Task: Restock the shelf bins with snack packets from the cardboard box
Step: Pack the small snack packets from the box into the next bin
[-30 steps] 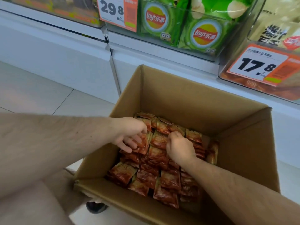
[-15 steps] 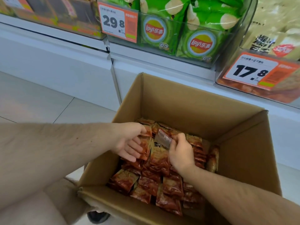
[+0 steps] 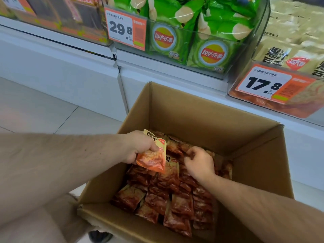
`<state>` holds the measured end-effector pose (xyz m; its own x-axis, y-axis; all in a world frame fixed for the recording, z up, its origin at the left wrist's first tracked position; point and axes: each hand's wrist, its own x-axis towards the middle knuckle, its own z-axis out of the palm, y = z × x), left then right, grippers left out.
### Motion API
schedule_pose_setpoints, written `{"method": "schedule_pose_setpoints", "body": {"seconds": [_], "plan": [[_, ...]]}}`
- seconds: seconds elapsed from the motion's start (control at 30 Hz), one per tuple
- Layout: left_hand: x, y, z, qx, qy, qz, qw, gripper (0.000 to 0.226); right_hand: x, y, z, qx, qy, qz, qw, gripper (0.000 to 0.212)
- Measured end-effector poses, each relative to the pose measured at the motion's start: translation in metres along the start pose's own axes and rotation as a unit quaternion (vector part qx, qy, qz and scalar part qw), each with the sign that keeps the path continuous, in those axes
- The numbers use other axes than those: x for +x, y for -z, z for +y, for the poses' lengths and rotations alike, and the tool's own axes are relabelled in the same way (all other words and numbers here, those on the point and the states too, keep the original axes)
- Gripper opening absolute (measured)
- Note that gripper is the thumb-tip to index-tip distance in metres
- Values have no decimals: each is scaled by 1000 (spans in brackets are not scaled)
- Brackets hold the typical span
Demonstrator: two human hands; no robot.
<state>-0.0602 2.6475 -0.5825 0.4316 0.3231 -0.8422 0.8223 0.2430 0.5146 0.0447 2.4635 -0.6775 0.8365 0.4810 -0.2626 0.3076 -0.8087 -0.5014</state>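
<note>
My left hand [image 3: 140, 146] grips an orange snack packet [image 3: 152, 159] over the cardboard box's [image 3: 201, 116] left wall; my right hand [image 3: 199, 163] curls, pinching packets [image 3: 166, 199] inside.

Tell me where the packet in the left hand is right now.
In the head view, the lifted packet is held by the left hand over the cardboard box's left side, above the packed packets, left of the right hand.

One cardboard box [image 3: 201, 111] stands open, holding a heap of red snack packets [image 3: 175, 199], too many and too overlapped to count. One more packet [image 3: 152, 158] is lifted clear. Two hands [image 3: 140, 146] show. Two green crisp bags [image 3: 210, 55] face front in one clear bin [image 3: 259, 32]. Two price tags [image 3: 125, 28] are readable.
</note>
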Motion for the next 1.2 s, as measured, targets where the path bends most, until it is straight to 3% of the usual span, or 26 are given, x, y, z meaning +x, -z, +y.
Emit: {"method": "schedule_pose_setpoints", "body": {"seconds": [0.1,0.23,0.33,0.47,0.6,0.67,0.83,0.9,1.0,1.1,1.2], "plan": [[9,2,-1,1,-3,2,1000,27,36,-17,17,-57,-67,7,996,22],[14,3,2,-2,-3,-4,1000,24,64,-39,17,-52,-77,63,994,35],[18,5,2,-18,2,-6,1000,31,86,-52,10,-47,-91,60,993,40],[20,8,2,-36,4,2,999,31,104,-56,10,-94,-37,47,994,22],[16,8,1,-61,25,11,998,17,88,-34,0,34,-14,54,998,10],[12,8,2,-82,28,17,996,8,64,-9,-12,85,28,58,994,5],[-12,-2,18,-159,-10,19,987,16,-7,57,-33,146,175,61,972,6],[-28,-10,30,-204,-46,-14,978,30,-27,76,-38,140,246,59,957,15],[-45,-22,45,-241,-115,-88,960,56,-48,96,-42,80,324,43,942,6],[-60,-31,51,-228,-170,-109,953,35,-62,113,-40,5,412,89,907,2],[-67,-42,49,-188,-262,-81,943,19,-77,131,-42,-20,435,106,894,8]]}}
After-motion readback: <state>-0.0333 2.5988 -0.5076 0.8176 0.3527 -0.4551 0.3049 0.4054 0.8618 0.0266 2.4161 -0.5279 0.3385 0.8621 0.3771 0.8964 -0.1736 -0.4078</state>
